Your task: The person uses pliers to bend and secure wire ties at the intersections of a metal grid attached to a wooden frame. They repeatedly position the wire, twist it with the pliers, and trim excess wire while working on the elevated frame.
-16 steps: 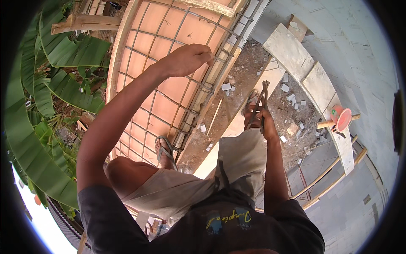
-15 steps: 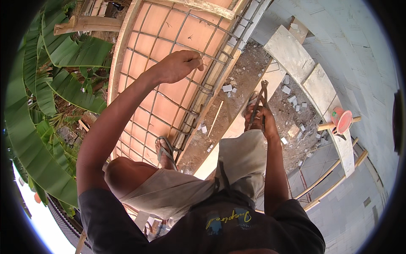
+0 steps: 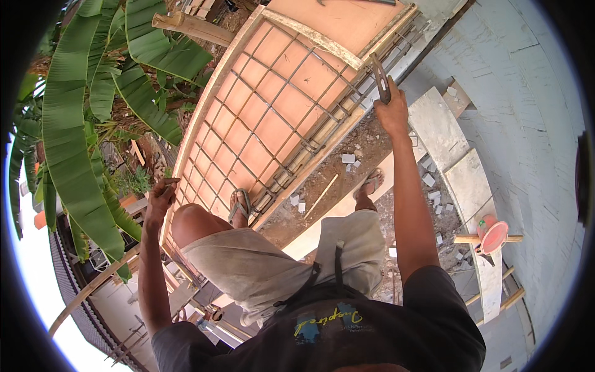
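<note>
My right hand is closed around the handles of a pair of dark metal pincers, raised beside the right edge of the rebar mesh. The mesh is a grid of thin steel bars lying over an orange-brown formwork panel. Off the left edge of the formwork, my left hand is bent with its fingers drawn together; whether anything thin is between them cannot be made out. My sandalled left foot rests on the mesh, and my right foot stands on a plank.
A wooden batten crosses the formwork. Right of it lies a drop to rubble with white block pieces. Pale boards carry a pink bucket beside the grey wall. Banana leaves crowd the left.
My left hand has moved from above the mesh back to its left edge. My right hand has swung forward and up with the pincers, from beside my right knee. The view has shifted.
</note>
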Demonstrator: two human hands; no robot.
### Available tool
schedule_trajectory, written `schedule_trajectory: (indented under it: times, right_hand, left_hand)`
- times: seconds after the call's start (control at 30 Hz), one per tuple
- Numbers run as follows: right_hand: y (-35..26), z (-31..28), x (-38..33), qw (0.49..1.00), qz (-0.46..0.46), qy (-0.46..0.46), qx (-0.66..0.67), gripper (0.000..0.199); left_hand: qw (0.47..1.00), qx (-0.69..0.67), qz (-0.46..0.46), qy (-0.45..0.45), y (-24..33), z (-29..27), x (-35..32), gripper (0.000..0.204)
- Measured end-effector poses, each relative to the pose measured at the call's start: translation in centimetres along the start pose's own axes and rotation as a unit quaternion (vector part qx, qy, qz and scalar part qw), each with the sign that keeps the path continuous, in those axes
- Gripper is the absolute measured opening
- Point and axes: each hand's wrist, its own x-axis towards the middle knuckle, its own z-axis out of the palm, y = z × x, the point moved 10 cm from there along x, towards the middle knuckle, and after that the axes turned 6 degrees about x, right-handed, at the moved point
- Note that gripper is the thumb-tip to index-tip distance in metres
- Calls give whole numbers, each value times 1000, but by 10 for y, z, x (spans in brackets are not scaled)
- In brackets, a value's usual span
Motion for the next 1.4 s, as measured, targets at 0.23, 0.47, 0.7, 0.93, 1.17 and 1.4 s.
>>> schedule_trajectory:
  times: [0.23, 0.47, 0.7, 0.93, 1.17, 1.4]
  right_hand:
    - [-33, 18, 120, 988, -13, 9, -154, 78]
    - [-50, 17, 41, 987, -97, 131, -9, 55]
    - [-151, 138, -103, 965, -154, -179, 113, 41]
    - [-139, 203, -59, 927, 90, -281, 233, 25]
    - [-48, 67, 37, 987, 37, 61, 142, 17]
    - [-63, 33, 122, 922, 45, 124, -365, 76]
  left_hand:
    - [938, -271, -43, 212, -74, 38, -140, 27]
    - [918, -387, -31, 81, -3, 92, -52, 24]
    - [877, -374, 221, -205, 188, 224, 159, 22]
    - [793, -436, 309, -294, 258, 319, 217, 16]
    - [966, -207, 97, -118, 164, 318, 342, 32]
    - [946, -302, 27, -116, 144, 362, 394, 34]
